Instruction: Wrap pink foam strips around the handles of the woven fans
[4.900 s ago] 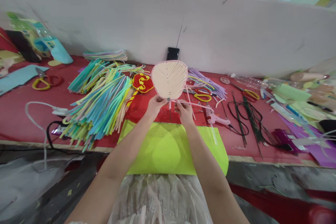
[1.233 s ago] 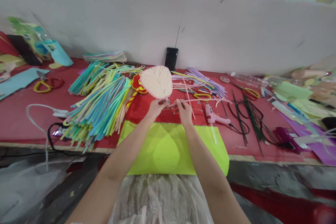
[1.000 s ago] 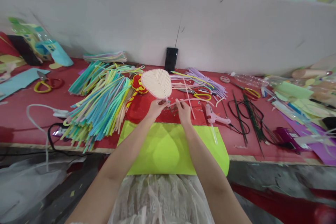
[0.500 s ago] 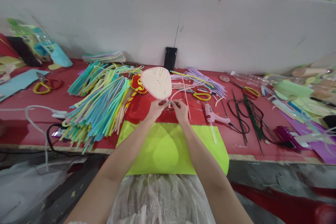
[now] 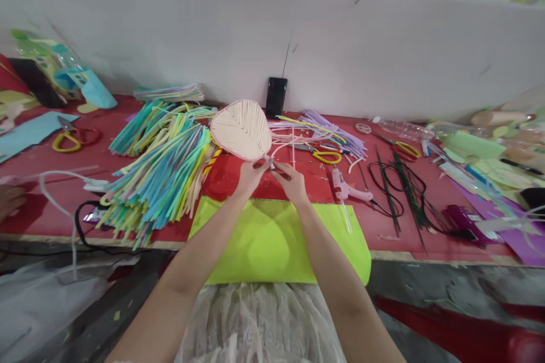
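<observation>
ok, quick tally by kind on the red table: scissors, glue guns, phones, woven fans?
Pairs of scissors: 3
Pink glue gun: 1
Black phone: 1
Woven fan: 1
Total: 6

Craft workshop, hand-assembly station. Evidence: my red-covered table point(image 5: 34, 204) is loaded with stock: a big pile of coloured strips point(image 5: 162, 170), more purple strips point(image 5: 336, 131), a lime foam sheet point(image 5: 276, 244) and purple sheets point(image 5: 515, 241). Tools lie loose: pink glue gun point(image 5: 347, 187), yellow-handled scissors point(image 5: 327, 156), a second pair point(image 5: 68, 139) far left, and a green wire bundle point(image 5: 409, 193). A plain board partition point(image 5: 213, 28) backs the table. The woven fan point(image 5: 241, 129) in my fingers point(image 5: 255, 167) looks like the same strip stock.
</observation>
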Tool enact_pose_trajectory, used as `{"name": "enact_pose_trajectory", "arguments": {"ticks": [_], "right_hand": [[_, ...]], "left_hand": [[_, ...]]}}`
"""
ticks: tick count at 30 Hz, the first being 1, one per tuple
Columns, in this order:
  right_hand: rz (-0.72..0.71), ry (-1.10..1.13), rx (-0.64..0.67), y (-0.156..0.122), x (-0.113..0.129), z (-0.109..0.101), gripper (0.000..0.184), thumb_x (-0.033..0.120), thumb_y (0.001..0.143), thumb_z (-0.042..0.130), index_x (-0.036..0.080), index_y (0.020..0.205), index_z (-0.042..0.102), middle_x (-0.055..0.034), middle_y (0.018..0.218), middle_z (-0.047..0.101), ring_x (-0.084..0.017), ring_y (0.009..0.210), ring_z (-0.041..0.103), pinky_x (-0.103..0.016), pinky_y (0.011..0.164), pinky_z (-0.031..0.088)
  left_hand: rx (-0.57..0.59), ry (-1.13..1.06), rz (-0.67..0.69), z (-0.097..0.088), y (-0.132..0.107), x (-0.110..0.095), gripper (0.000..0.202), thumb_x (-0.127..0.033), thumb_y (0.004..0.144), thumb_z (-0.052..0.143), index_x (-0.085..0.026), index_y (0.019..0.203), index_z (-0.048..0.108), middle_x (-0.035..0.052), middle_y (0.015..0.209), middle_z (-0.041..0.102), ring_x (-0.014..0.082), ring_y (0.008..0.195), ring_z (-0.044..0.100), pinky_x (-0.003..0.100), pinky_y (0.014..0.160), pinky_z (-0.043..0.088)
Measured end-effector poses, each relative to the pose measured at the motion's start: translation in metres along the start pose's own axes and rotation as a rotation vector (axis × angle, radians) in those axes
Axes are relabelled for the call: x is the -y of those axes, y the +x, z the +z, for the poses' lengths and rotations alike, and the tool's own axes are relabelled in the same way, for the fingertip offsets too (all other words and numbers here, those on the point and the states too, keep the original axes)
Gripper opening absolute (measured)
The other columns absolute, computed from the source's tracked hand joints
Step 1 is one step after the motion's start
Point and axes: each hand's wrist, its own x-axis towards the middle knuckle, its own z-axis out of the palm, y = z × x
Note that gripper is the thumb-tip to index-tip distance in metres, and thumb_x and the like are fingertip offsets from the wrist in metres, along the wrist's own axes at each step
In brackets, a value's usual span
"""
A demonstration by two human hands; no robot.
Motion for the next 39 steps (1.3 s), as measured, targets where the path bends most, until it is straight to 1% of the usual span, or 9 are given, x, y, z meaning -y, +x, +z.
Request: {"name": "enact_pose_trajectory", "arguments": {"ticks": [3,7,13,18,22,27,31,35,39], "right_hand": [[-0.032,-0.043,-0.062,0.0,-0.006,0.0,0.025,0.031,0.074,0.06,0.025,0.097,0.069,-0.0029,0.094,0.067,-0.014,0.076,0.062,-0.027,0.071,0.051],[-0.021,0.013,-0.062,0.0,-0.005,0.001,0.019,0.03,0.075,0.06,0.024,0.09,0.07,-0.0013,0.085,0.068,-0.014,0.069,0.063,-0.028,0.069,0.052],[0.056,0.135,-0.103,-0.001,0.0,0.003,0.028,0.033,0.072,0.062,0.022,0.097,0.058,0.0,0.074,0.067,-0.013,0.06,0.062,-0.028,0.064,0.052],[0.04,-0.157,-0.075,-0.002,0.002,-0.002,0.024,0.04,0.077,0.055,0.017,0.077,0.061,0.0007,0.057,0.059,-0.011,0.051,0.054,-0.023,0.054,0.043],[-0.023,-0.266,-0.103,-0.002,0.004,-0.005,0.024,0.037,0.08,0.051,0.018,0.082,0.064,-0.0015,0.065,0.064,-0.012,0.059,0.058,-0.023,0.059,0.044],[-0.04,-0.22,-0.216,0.0,0.002,-0.008,0.022,0.036,0.079,0.052,0.018,0.081,0.065,-0.0016,0.067,0.065,-0.012,0.059,0.058,-0.022,0.057,0.044],[-0.025,-0.13,-0.185,0.001,-0.002,-0.008,0.021,0.037,0.077,0.055,0.018,0.077,0.064,-0.0021,0.07,0.066,-0.011,0.056,0.056,-0.023,0.053,0.043],[-0.001,-0.039,-0.166,0.001,0.001,-0.007,0.021,0.038,0.076,0.056,0.018,0.081,0.061,-0.0026,0.075,0.067,-0.013,0.059,0.059,-0.023,0.053,0.044],[0.048,0.031,-0.159,0.0,0.011,-0.006,0.031,0.038,0.076,0.057,0.02,0.101,0.052,-0.0015,0.079,0.069,-0.014,0.06,0.063,-0.023,0.052,0.044]], "left_hand": [[0.017,0.022,0.081,0.001,-0.001,0.001,0.026,-0.038,0.07,0.063,-0.015,0.079,0.065,0.0051,0.077,0.069,0.0168,0.072,0.064,0.03,0.071,0.052],[0.062,0.132,0.222,0.0,-0.002,0.0,0.024,-0.038,0.076,0.058,-0.015,0.08,0.065,0.0063,0.085,0.068,0.016,0.08,0.063,0.029,0.077,0.049],[0.058,0.266,0.309,-0.002,-0.004,-0.006,0.023,-0.038,0.08,0.054,-0.016,0.08,0.061,0.0041,0.08,0.067,0.0143,0.076,0.061,0.028,0.078,0.047],[0.072,0.264,0.385,0.0,-0.004,0.001,0.022,-0.038,0.082,0.052,-0.017,0.08,0.06,0.005,0.084,0.066,0.0159,0.084,0.061,0.032,0.088,0.044],[0.124,0.308,0.427,-0.001,-0.004,-0.001,0.021,-0.037,0.083,0.051,-0.017,0.082,0.06,0.006,0.09,0.065,0.0167,0.09,0.06,0.033,0.089,0.044],[0.256,0.476,0.51,-0.003,-0.006,-0.006,0.028,-0.032,0.084,0.049,-0.018,0.107,0.056,0.0095,0.115,0.059,0.0202,0.112,0.051,0.038,0.098,0.038],[0.375,0.607,0.535,-0.005,-0.004,-0.002,0.024,-0.029,0.086,0.045,-0.02,0.104,0.058,0.0066,0.11,0.061,0.0199,0.11,0.053,0.038,0.098,0.038],[0.368,0.663,0.544,-0.007,-0.003,-0.001,0.022,-0.03,0.086,0.045,-0.02,0.099,0.061,0.0057,0.103,0.064,0.0192,0.101,0.057,0.036,0.092,0.043],[0.299,0.713,0.561,-0.009,-0.004,-0.001,0.024,-0.026,0.088,0.043,-0.017,0.1,0.062,0.0087,0.095,0.065,0.0192,0.093,0.059,0.034,0.084,0.047]]}}
